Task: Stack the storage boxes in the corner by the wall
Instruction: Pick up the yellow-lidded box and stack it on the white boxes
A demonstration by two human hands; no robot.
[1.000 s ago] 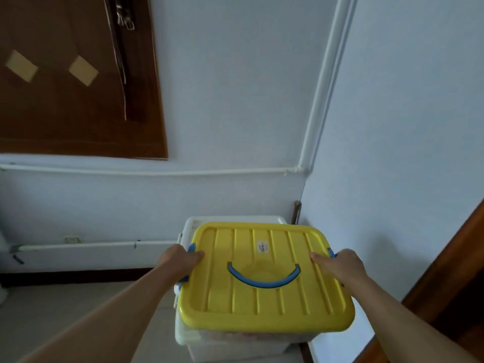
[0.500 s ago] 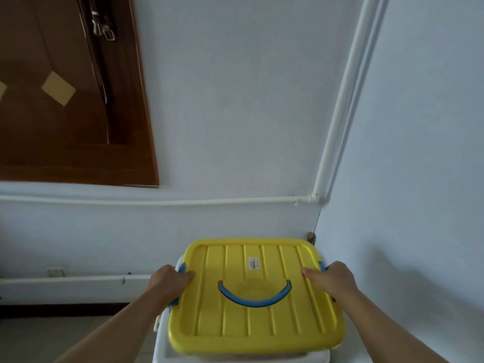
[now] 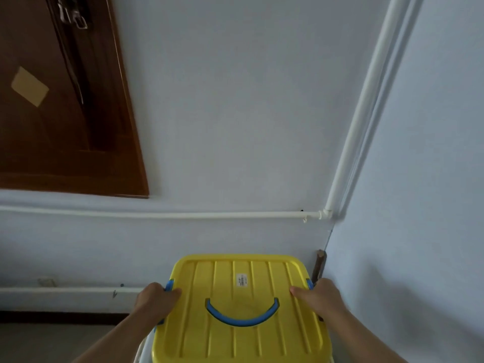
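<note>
Both hands clamp the rectangular storage box with the ribbed yellow plastic lid (image 3: 241,307) at its short sides: left hand (image 3: 154,301) and right hand (image 3: 320,297) curled over the blue latches (for level control, I'd guess). It sits tucked into the corner atop a white box (image 3: 142,355).
</note>
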